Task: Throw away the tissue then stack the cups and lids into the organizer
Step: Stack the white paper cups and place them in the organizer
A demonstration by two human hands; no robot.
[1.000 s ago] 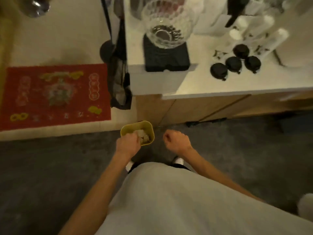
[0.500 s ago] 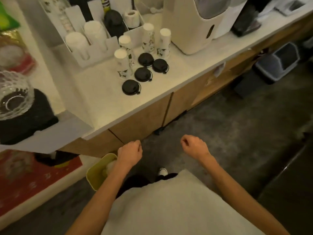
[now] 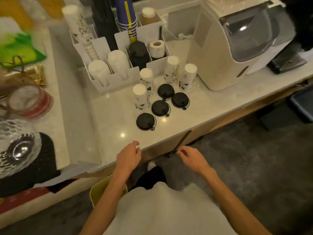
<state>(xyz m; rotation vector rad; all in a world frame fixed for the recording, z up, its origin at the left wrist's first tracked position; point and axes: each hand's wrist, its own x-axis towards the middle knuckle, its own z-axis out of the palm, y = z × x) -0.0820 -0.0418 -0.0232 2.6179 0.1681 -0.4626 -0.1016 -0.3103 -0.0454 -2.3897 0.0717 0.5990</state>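
Note:
Several upside-down white paper cups, the nearest one (image 3: 141,97) in front, stand on the white counter (image 3: 115,122). Several black lids lie beside them, the closest lid (image 3: 145,121) nearest the counter edge. Behind them is the white organizer (image 3: 116,78) with stacks of cups and dark lids in its slots. My left hand (image 3: 128,156) hovers at the counter's front edge, fingers loosely apart and empty. My right hand (image 3: 191,158) is lower, in front of the cabinet, also empty. The yellow bin (image 3: 100,190) sits on the floor under my left forearm; its inside is hidden.
A white machine (image 3: 237,43) stands right of the cups. A glass bowl (image 3: 15,146) on a black base sits at the left, with jars and bags behind it. A grey crate (image 3: 303,102) is on the floor at right.
My view has swung up from the bin to the counter. Both hands have risen from the bin toward the counter edge, and their fingers have loosened from fists.

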